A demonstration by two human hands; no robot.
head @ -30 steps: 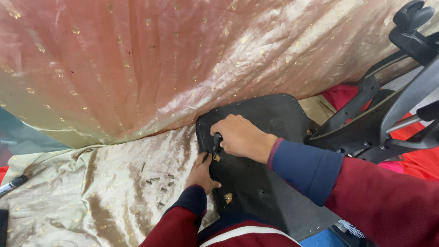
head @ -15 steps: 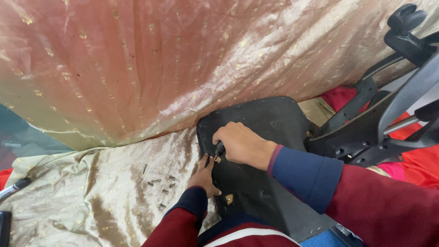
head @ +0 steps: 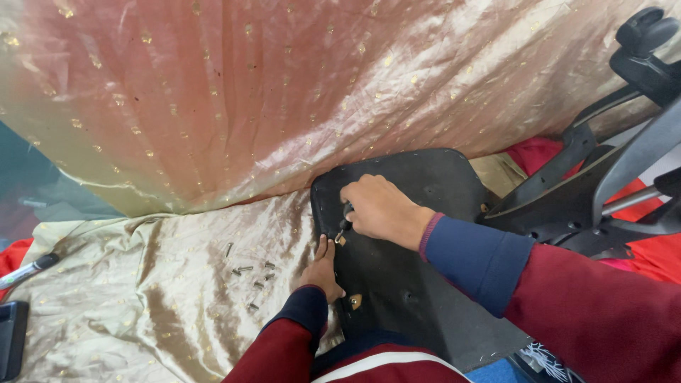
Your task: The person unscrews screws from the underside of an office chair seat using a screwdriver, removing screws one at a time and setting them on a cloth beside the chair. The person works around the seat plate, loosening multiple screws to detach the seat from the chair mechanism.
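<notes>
The black seat panel (head: 418, 234) lies flat in front of you on the shiny gold cloth (head: 163, 312), its rounded top edge just under the fold where the cloth rises into a pink, gold-spotted drape (head: 284, 92).

Your right hand (head: 379, 208) is clenched around a small tool with a dark handle (head: 347, 211), its tip set down near the panel's left edge at a small fitting. How the tip meets the fitting is too small to tell.

Your left hand (head: 323, 268) rests at that same left edge, just below the tool; its fingers (head: 323, 247) reach up and touch the panel beside the tip, grasping nothing that you can make out. A small brass-coloured fitting (head: 355, 301) sits lower on the panel, just right of your left wrist.

To the left of your left hand, a scatter of small metal screws (head: 252, 275) lies loose on the cloth.

To the right of the panel, a black chair frame (head: 589, 191) with an armrest stands tilted over red fabric (head: 652, 255). At the far left edge lie a pen-like object (head: 28, 269) and a flat dark object (head: 10, 339).
</notes>
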